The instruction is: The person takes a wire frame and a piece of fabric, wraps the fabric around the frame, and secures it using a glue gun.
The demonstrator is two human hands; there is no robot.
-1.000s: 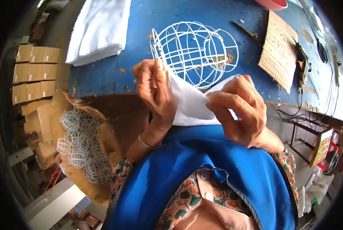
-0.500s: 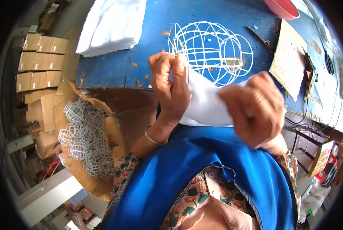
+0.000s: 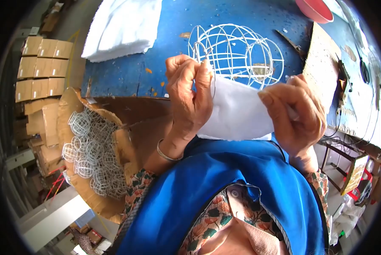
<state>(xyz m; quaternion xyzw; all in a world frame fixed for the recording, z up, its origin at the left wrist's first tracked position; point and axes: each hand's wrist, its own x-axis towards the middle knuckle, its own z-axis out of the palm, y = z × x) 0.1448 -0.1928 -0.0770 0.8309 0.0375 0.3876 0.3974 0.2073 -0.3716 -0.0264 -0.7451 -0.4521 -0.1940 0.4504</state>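
A round white wire frame lies on the blue table, just beyond my hands. White cloth hangs between my hands at the table's front edge. My left hand is closed, pinching the cloth's upper left corner against the near left end of the wire frame. My right hand is closed on the cloth's right edge, its thumb and forefinger at the upper right corner. The cloth is fairly flat between them and covers the lowest part of the frame from view.
A stack of white cloth lies on the blue table. To the right are scissors, cardboard, a corded tool and a pink bowl. A carton of wire frames stands left, near stacked boxes.
My right hand has moved right, and the cloth is now spread flatter. The frame and my left hand appear further right in view than at first.
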